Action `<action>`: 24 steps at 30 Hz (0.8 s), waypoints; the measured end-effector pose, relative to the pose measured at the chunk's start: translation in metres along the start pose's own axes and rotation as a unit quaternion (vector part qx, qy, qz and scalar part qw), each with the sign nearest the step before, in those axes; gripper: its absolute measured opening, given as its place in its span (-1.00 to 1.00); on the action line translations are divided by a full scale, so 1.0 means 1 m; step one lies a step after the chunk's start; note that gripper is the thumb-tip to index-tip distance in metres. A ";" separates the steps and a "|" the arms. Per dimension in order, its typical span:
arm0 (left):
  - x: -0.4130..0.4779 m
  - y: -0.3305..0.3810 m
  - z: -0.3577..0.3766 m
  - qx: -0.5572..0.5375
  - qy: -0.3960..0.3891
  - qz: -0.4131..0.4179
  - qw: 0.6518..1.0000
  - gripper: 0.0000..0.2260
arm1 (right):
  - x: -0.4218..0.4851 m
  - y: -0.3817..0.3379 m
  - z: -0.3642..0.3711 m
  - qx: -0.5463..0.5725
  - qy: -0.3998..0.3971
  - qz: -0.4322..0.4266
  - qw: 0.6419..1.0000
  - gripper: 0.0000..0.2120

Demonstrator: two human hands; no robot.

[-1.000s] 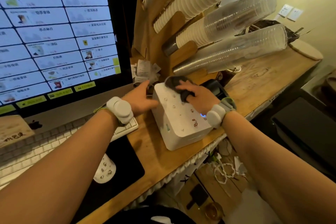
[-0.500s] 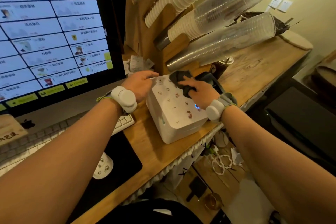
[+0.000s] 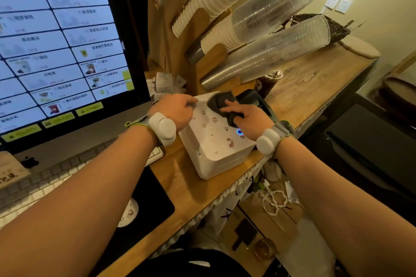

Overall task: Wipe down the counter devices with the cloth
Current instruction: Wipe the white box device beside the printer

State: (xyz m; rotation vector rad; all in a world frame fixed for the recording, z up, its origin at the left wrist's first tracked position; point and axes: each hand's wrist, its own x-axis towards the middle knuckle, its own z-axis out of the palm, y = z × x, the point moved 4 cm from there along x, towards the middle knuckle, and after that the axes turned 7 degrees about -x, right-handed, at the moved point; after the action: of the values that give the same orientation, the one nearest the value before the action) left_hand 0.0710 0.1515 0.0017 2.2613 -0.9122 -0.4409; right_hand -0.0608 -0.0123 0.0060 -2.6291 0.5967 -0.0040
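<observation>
A white box-shaped printer (image 3: 221,152) with small stickers and a blue light stands on the wooden counter (image 3: 301,94). My right hand (image 3: 249,119) presses a dark grey cloth (image 3: 221,102) onto the far part of the printer's top. My left hand (image 3: 175,109) rests on the printer's far left corner, fingers curled over its edge. Both wrists carry white bands. A black device (image 3: 254,99) sits just behind the printer, partly hidden by my right hand.
A large lit monitor (image 3: 63,51) fills the left, with a white keyboard (image 3: 51,177) and a black mouse pad (image 3: 153,204) below it. A wooden rack holds stacked paper cups (image 3: 202,0) and clear plastic cups (image 3: 270,51) leaning over the counter. Receipts (image 3: 164,81) lie behind.
My left hand slid from the printer's left side up to its far left corner. The cloth and my right hand stayed on the far part of the top, shifting slightly.
</observation>
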 end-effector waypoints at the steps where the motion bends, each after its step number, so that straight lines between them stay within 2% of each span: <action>1: 0.000 -0.001 0.000 0.014 -0.001 -0.005 1.000 -0.65 | 0.000 -0.007 0.004 -0.028 -0.005 -0.006 1.000 -0.53; 3: 0.002 -0.001 -0.002 0.022 -0.004 -0.011 1.000 -0.64 | -0.005 -0.023 0.015 -0.076 -0.050 -0.062 0.994 -0.51; 6: 0.002 -0.001 -0.004 0.016 -0.009 -0.017 1.000 -0.60 | -0.025 -0.039 0.023 -0.015 -0.128 -0.147 0.981 -0.52; 8: 0.002 -0.001 -0.005 0.019 -0.005 -0.019 1.000 -0.61 | -0.030 -0.030 0.016 0.016 -0.160 -0.145 0.976 -0.53; 10: 0.003 0.000 -0.003 0.024 0.003 -0.020 0.999 -0.64 | -0.024 -0.014 0.006 0.006 -0.133 -0.093 0.987 -0.54; 13: 0.005 0.000 -0.001 0.024 0.020 -0.023 0.999 -0.70 | -0.009 -0.001 -0.003 -0.025 -0.009 0.012 1.000 -0.52; 14: 0.004 0.001 0.000 0.023 0.023 -0.026 0.999 -0.70 | -0.008 -0.005 0.000 -0.043 0.006 0.025 0.999 -0.51; 15: 0.004 0.002 0.000 0.022 0.024 -0.029 0.999 -0.70 | -0.009 -0.013 0.006 -0.073 -0.003 0.014 0.997 -0.50; 17: 0.003 0.004 -0.001 0.019 0.019 -0.036 0.999 -0.68 | -0.015 -0.032 0.021 -0.105 -0.043 -0.060 0.992 -0.47; 20: 0.002 0.006 -0.003 0.024 0.014 -0.049 0.998 -0.61 | -0.043 -0.054 0.030 -0.057 -0.127 -0.164 0.977 -0.47; 22: 0.001 0.006 -0.003 0.027 0.014 -0.049 0.998 -0.61 | -0.057 -0.045 0.024 -0.025 -0.158 -0.173 0.972 -0.49; 24: 0.001 0.006 -0.001 0.033 0.014 -0.042 0.998 -0.62 | -0.059 -0.024 0.014 -0.001 -0.131 -0.122 0.984 -0.51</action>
State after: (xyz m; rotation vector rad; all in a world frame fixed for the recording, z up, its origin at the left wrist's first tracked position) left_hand 0.0692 0.1481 0.0063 2.3668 -0.8314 -0.4194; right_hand -0.1032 0.0375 0.0096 -2.6284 0.1852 0.2642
